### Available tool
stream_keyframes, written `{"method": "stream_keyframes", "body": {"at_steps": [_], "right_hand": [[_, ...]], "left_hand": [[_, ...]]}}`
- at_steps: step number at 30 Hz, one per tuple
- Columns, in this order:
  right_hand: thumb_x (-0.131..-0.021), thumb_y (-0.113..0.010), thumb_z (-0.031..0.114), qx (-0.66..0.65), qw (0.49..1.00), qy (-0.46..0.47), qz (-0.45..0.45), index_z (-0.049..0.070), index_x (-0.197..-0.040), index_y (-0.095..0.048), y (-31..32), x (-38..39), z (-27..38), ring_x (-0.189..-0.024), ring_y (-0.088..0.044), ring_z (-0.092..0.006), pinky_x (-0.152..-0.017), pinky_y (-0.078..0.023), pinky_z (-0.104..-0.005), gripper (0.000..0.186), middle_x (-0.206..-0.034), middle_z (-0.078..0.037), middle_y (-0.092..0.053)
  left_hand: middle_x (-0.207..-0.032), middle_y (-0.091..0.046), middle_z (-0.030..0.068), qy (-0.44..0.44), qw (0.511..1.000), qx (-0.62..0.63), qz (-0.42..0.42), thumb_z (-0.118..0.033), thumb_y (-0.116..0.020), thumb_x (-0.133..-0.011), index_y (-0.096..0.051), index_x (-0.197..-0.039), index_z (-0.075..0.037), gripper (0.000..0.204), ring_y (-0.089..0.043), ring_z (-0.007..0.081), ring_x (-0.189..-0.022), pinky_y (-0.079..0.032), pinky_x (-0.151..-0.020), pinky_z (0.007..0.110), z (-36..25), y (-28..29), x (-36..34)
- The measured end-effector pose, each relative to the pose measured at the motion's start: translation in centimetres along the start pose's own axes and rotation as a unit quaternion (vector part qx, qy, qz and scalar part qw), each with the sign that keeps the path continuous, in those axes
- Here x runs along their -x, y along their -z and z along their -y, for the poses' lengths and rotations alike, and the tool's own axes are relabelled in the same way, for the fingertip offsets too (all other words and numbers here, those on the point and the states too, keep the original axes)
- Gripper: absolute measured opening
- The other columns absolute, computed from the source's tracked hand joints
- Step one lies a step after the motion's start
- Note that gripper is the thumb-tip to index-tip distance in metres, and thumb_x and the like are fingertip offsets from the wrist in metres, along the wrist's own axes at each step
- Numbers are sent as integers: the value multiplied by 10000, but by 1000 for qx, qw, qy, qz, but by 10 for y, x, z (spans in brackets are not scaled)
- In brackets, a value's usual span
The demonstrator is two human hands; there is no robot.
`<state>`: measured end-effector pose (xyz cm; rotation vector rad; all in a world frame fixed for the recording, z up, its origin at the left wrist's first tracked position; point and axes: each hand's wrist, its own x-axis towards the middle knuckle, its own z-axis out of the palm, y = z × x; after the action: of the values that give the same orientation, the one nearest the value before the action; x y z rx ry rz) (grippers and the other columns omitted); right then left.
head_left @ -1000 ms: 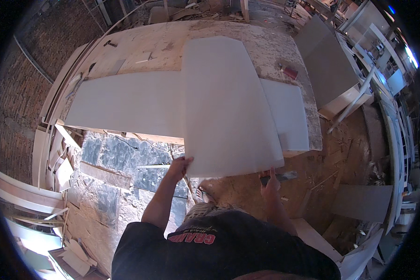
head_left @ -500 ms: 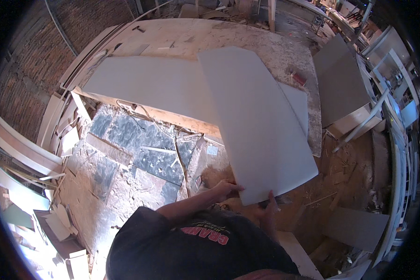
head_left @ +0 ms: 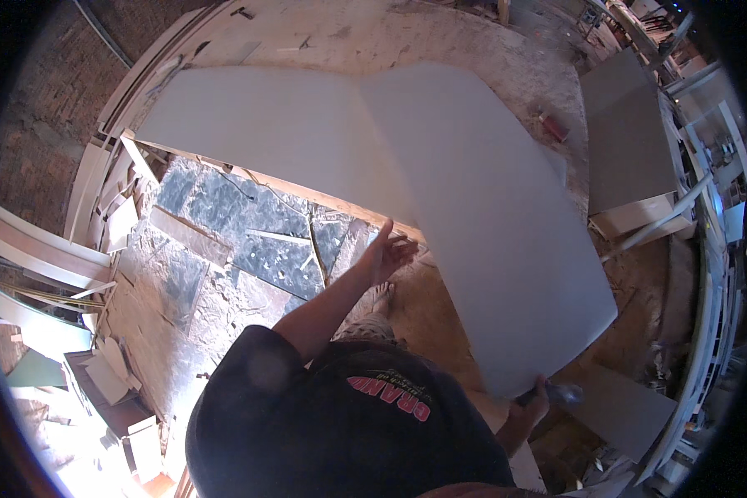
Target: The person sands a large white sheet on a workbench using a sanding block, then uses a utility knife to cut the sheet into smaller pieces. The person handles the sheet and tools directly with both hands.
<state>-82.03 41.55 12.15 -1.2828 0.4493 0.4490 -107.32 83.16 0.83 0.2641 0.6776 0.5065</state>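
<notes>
A large pale board (head_left: 489, 224) lies slantwise across another pale board (head_left: 249, 116) on the workbench, its near end reaching out toward me. My left hand (head_left: 387, 253) is raised beside its left edge, fingers apart and holding nothing. At the near corner my right hand (head_left: 532, 404) is closed, with its fingers by the board's edge. From it sticks out a dark-handled tool (head_left: 566, 393) with a greyish, blurred end, whose exact kind I cannot make out. Part of the right hand's grip is hidden.
A hammer (head_left: 242, 13) and a red can (head_left: 553, 127) lie on the workbench (head_left: 440, 37). A grey box-like cabinet (head_left: 626, 133) stands at the right, with a leaning pole (head_left: 659, 214). Dusty floor panels (head_left: 224, 207) and offcuts (head_left: 112, 373) lie to the left.
The upper board has swung its near end to the right and closer to me. My left hand has let go of its edge and lifted away; my right hand has moved right with the corner.
</notes>
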Motion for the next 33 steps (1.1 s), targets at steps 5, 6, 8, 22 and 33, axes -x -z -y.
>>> {"method": "stream_keyframes", "body": {"at_steps": [5, 6, 8, 22, 33], "right_hand": [[-857, -707, 26, 36, 996, 61, -49, 17, -1163, -628, -20, 8, 32, -985, -662, -277, -917, -539, -426, 316, -1097, -101, -671], [-850, -695, 6, 37, 995, 67, -68, 23, -1153, -629, -22, 9, 39, -982, -660, -272, -917, -536, -421, 311, -1100, -95, -670], [-869, -660, -50, 17, 993, 104, -53, 77, -1100, -614, -13, -4, 36, -1026, -624, -233, -926, -513, -418, 268, -1059, -56, -632], [-777, -672, -76, 141, 948, 175, -226, 99, -1020, -579, -18, -72, -9, -779, -599, -181, -717, -496, -339, 314, -891, -17, -586], [-769, -716, -34, 200, 961, 178, -73, 68, -1052, -621, -75, -253, 71, -772, -611, -164, -688, -504, -320, 316, -876, -14, -622]], "left_hand": [[-1303, -617, 195, -45, 996, 13, 75, -557, -648, -942, -472, -1411, 34, 775, -607, 313, -1207, -485, -1046, 445, -57, -33, -75], [-1304, -621, 188, -46, 992, 10, 113, -496, -682, -946, -500, -1391, 29, 712, -607, 305, -1203, -475, -1062, 440, -61, -38, -84], [-1278, -641, 179, 49, 986, 70, 142, -338, -700, -951, -571, -1331, 10, 531, -608, 306, -1208, -487, -1058, 473, -75, -48, -102], [-1333, -577, 150, -1, 996, -64, 61, -61, -692, -898, -463, -1413, 0, 567, -574, 322, -1248, -482, -1077, 482, -90, -62, -139], [-1340, -603, 148, -116, 991, -31, -56, -84, -690, -881, -488, -1418, -6, 579, -588, 313, -1251, -487, -1085, 468, -18, -80, -94]]}}
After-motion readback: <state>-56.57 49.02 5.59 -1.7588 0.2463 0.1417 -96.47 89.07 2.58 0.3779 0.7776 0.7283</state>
